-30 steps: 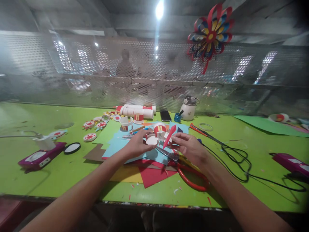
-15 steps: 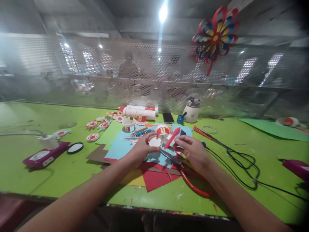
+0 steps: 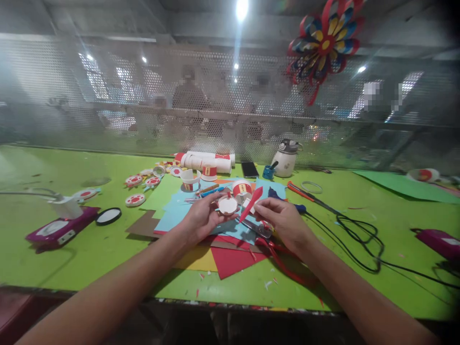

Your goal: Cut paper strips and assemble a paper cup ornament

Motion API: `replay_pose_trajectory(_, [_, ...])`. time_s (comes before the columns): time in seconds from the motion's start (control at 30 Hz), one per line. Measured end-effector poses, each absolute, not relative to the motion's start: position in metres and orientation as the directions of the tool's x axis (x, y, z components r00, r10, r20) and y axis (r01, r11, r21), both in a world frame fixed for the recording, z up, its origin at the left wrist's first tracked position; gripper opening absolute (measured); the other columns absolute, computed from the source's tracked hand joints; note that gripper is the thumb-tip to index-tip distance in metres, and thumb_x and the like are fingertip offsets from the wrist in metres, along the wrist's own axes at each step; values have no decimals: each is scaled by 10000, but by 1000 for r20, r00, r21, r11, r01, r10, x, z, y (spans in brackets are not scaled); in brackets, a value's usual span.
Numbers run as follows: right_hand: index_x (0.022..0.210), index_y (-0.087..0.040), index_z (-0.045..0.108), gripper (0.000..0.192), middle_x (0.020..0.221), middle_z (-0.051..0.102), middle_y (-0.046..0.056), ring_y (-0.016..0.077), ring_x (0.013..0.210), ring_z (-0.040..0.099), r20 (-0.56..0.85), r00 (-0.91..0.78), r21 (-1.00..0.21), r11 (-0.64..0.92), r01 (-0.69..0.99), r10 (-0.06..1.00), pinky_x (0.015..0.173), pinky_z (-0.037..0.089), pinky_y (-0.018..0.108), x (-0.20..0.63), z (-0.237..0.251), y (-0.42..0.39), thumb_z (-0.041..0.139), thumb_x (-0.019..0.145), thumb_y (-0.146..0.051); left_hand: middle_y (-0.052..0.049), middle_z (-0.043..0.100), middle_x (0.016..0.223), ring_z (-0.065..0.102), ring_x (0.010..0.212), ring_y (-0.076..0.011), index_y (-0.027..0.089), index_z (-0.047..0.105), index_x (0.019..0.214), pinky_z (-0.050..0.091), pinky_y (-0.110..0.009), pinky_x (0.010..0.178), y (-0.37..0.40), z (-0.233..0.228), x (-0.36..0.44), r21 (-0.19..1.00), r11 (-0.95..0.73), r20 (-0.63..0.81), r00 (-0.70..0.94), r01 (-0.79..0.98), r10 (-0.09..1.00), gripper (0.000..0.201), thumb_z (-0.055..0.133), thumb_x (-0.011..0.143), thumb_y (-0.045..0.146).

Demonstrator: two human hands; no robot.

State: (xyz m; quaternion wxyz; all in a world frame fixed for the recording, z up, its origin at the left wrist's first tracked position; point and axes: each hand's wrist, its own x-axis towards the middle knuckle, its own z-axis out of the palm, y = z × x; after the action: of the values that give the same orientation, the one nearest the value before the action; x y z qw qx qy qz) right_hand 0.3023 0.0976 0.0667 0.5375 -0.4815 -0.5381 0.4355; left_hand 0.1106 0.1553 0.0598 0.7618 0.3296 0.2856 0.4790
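My left hand (image 3: 204,215) is closed on a round white paper disc (image 3: 227,205), a shallow piece with small red bits at its rim. Between thumb and fingertips, my right hand (image 3: 282,218) pinches a slim red paper piece (image 3: 250,205) with a pointed lower end. The two pieces are close together but apart. Under my right hand lie scissors (image 3: 253,227) with red handles, resting on blue paper (image 3: 172,221). Just behind the hands stands a red and white paper cup (image 3: 241,188).
Finished-looking red and white discs (image 3: 135,200) lie at left, near a purple power strip (image 3: 68,227) and a roll of tape (image 3: 108,216). A glue gun (image 3: 300,208) with a black cable is at right. Behind are a phone (image 3: 249,169), white bottle (image 3: 283,160) and paper tubes (image 3: 206,163).
My left hand has tilted and lifted the white disc slightly, showing more of its rim. The red piece in my right hand has shifted a little left. The camera view has moved slightly.
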Motion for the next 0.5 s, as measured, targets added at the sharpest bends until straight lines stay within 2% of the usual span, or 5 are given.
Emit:
replay_pose_trajectory(0.1, [715,-167,666,226,677,619,3,122,635,525,184,39,-978,179,107,982,611,395,268,300,69,95,705,723,-389,-129,636,956,650,744,-215,131,571,892,566,-451,674,154,59,110,769,343,-140,381,-540,914,94,557,820,189])
replay_pose_trajectory(0.27, [690,-166,654,234,665,596,-5,123,640,499,192,26,-972,187,145,981,621,393,264,296,74,90,713,704,-391,-89,644,854,635,722,-188,131,583,893,564,-385,653,148,62,114,776,385,-184,404,-500,896,83,529,839,163])
replay_pose_trajectory(0.5, [713,-162,662,237,589,554,-25,83,500,423,71,-31,-992,74,105,997,474,329,228,287,73,82,699,711,-396,-105,642,1029,631,771,-166,158,588,1060,562,-352,689,139,66,117,763,396,-152,453,-511,878,234,503,850,99])
